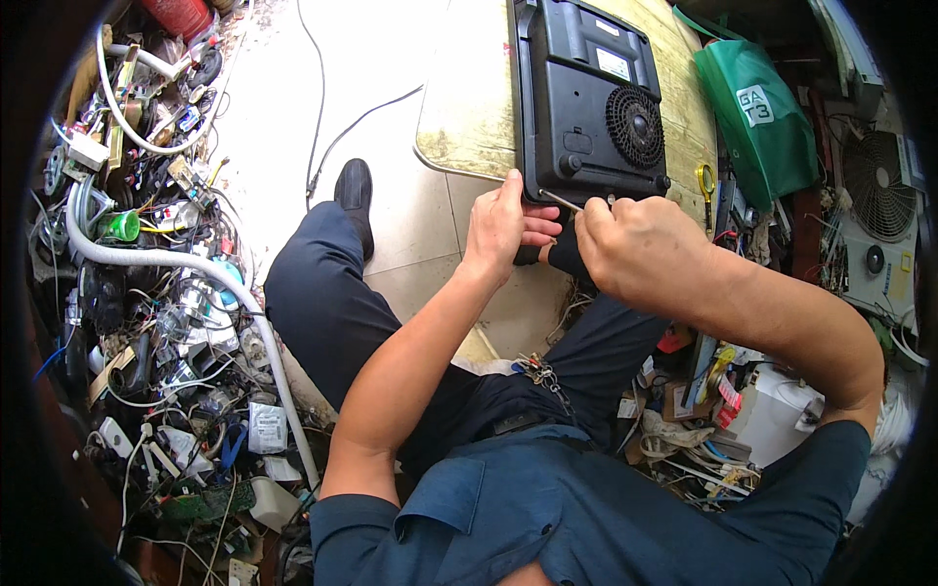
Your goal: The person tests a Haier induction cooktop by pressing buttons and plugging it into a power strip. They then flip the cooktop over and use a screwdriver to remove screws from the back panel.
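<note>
A black appliance (576, 127) with a round fan grille and a label lies bottom-up at the edge of a worn wooden board (459, 88). My left hand (495, 227) grips its near left corner, thumb along the side and other fingers curled below the edge. My right hand (635, 244) is closed on a screwdriver (557, 198), its thin metal shaft reaching to that same corner; the handle is hidden in my fist. A small yellow-and-black tool (705, 181) is at the board's right.
Piles of cables, plugs and parts (166, 332) crowd the left, with a red cylinder (176, 15) at upper left. At right are a green bag (752, 117), a fan (874, 186) and clutter (684, 439). Loose cables (313, 146) cross the tiled floor.
</note>
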Available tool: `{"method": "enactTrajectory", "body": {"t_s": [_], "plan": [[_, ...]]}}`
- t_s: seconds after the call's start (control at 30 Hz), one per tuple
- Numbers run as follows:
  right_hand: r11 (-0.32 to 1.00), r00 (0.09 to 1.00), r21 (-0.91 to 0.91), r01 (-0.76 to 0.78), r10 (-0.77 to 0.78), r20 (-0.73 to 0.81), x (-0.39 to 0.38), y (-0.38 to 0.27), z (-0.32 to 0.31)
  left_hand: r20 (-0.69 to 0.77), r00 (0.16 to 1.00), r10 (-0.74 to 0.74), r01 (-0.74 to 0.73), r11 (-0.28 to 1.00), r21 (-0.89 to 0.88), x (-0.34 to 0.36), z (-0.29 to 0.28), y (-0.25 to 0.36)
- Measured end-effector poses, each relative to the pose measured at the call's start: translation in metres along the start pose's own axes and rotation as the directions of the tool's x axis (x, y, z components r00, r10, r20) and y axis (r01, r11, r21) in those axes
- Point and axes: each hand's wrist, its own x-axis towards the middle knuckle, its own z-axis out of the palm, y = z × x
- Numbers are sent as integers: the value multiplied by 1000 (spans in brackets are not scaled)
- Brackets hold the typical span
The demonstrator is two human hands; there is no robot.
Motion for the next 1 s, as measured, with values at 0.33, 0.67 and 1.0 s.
{"method": "enactTrajectory", "body": {"t_s": [0.33,0.67,1.0], "plan": [[872,941,384,-304,211,265,15,28,-17,1,999,33,-33,994,106,4,5,-4],[724,863,525,-447,194,467,51,61,-30,27,999,32,-34,996,77,-2,3,-1],[708,871,534,-463,253,420,42,49,-29,8,999,43,-44,992,116,-2,2,0]]}}
